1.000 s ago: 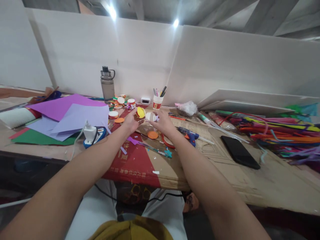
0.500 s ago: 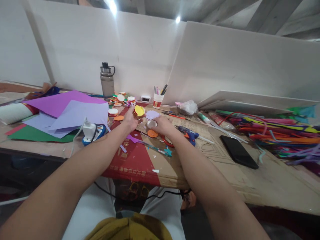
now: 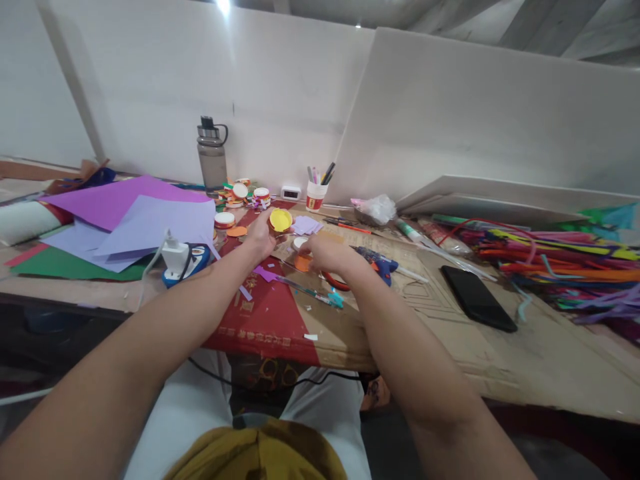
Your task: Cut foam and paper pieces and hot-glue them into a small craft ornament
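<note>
My left hand point(image 3: 263, 238) holds a round piece with a yellow face point(image 3: 281, 219), tilted toward me. To its right, my right hand point(image 3: 323, 250) is closed over an orange disc point(image 3: 302, 263); the fingertips are partly hidden, so I cannot tell if they grip it. A white disc point(image 3: 299, 244) lies just behind those fingers. Pale purple paper pieces point(image 3: 307, 225) lie behind my right hand. Left of my left hand are another orange disc point(image 3: 237, 231) and a white-topped round piece point(image 3: 225, 220).
Coloured paper sheets point(image 3: 155, 227) and a power strip point(image 3: 185, 263) lie left. A bottle point(image 3: 212, 160) and a pen cup point(image 3: 316, 197) stand behind. A glue gun point(image 3: 383, 263), a phone point(image 3: 477, 298) and pipe cleaners point(image 3: 565, 267) are on the right.
My right hand has shifted from the white disc to the orange disc in front of it. The yellow face has turned more toward me. The view has tilted slightly down.
</note>
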Tool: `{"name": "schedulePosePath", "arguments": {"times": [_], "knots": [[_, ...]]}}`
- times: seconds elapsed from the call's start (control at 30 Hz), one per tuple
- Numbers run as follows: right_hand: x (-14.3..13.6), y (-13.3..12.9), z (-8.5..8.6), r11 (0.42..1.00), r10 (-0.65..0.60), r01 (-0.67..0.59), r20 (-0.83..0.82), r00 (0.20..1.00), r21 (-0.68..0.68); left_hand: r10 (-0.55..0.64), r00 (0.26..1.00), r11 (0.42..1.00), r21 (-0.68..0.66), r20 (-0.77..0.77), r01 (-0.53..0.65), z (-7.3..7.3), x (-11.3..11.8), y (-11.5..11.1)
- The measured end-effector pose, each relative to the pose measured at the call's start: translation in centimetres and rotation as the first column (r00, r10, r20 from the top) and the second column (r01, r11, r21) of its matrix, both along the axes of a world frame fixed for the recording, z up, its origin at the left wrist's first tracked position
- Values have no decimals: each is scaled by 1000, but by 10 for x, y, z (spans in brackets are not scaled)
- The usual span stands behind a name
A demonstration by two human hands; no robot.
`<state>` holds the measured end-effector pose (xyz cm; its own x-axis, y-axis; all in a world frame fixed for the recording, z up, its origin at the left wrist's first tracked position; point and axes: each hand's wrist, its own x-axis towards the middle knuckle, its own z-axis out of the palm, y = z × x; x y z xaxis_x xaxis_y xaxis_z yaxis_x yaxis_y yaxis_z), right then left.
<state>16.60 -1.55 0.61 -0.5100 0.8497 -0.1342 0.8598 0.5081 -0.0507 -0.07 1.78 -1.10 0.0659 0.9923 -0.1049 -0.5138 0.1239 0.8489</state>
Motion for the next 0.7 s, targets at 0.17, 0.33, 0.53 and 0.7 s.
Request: {"name": "schedulePosePath", "arguments": {"times": [0.17,0.33,0.53,0.7], "knots": [[-1,0,-2,997,4,1,-64,998,73,-9,999,1000,-21,-42,8,-1,1,1],[3,-3,5,998,-56,62,-159,986,31,14,993,997,-71,-121,-23,-1,0,5],[15,-1,21,994,28,-65,-375,926,-87,12,984,999,-47,-180,-21,0,-3,4],[20,6,18,991,51,-102,-455,889,-89,-35,975,999,-17,-220,32,-2,-4,6]]}}
